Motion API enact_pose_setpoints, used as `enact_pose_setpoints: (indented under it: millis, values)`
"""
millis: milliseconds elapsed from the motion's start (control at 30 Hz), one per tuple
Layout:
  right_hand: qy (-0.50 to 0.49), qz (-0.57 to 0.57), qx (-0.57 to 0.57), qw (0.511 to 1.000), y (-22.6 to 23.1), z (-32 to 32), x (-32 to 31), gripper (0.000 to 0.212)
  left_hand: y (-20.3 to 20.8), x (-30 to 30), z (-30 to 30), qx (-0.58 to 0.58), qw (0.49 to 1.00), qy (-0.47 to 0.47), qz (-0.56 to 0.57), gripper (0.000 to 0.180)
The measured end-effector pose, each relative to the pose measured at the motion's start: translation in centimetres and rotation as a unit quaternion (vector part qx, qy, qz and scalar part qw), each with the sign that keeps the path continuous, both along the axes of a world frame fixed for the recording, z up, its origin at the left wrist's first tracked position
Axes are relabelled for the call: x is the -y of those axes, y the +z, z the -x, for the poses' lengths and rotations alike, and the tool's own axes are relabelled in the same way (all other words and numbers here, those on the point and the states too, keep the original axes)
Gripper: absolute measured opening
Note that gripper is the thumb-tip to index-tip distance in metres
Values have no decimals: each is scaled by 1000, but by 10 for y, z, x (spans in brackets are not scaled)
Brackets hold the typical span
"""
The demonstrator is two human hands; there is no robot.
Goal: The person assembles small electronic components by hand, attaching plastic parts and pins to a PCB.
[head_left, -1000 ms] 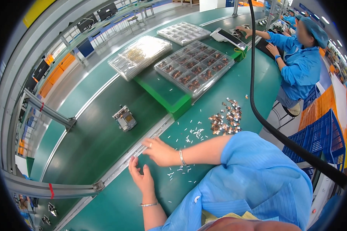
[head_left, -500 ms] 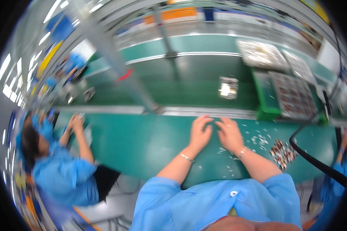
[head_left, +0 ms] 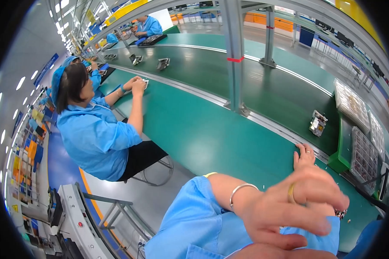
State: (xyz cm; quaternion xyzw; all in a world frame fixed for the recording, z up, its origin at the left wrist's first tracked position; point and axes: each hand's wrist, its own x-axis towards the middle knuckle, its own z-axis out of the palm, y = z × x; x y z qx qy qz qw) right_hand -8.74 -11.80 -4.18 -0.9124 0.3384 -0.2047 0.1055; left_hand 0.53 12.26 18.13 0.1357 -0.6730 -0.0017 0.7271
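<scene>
Raised close to the camera, my left hand (head_left: pixel 296 205) wears a gold ring. Its fingers are apart and bent, with nothing in them. A silver bangle (head_left: pixel 242 190) is on that wrist. Beyond it, my right hand (head_left: pixel 304 156) rests on the green worktop (head_left: pixel 229 146) by the metal rail of the conveyor, fingers stretched out. Its wrist and forearm are mostly hidden behind my left hand. A small silver metal assembly (head_left: pixel 318 123) lies on the belt past my right fingertips. Some of a heap of small parts (head_left: pixel 341 213) peeks out beside my left fingers.
Right of the belt stands a green box (head_left: pixel 339 160) beside a compartment tray (head_left: pixel 364 159) and clear-wrapped trays (head_left: pixel 352 103). A metal post (head_left: pixel 234 64) rises between worktop and belt. A co-worker in blue (head_left: pixel 97 134) sits to my left, holding a small part. More assemblies (head_left: pixel 163 64) lie farther up the belt.
The view has swung left, so the co-worker and post show more fully. My left hand has come up off the worktop toward the camera; my right hand stays near the rail.
</scene>
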Motion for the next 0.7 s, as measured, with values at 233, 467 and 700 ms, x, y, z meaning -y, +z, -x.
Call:
enact_pose_setpoints:
  millis: [233, 467, 700]
  values:
    - [-41, 107, -59, 992, -27, -9, 45, 46, -23, -9, -24, -43, 999, -22, 13, 19]
    - [-66, 87, -34, 993, -8, -40, 66, 33, -45, 9, -67, -139, 982, 116, 60, 22]
    - [-70, 50, -55, 995, -10, -45, 71, 33, -52, 28, -108, -193, 973, 60, 112, 8]
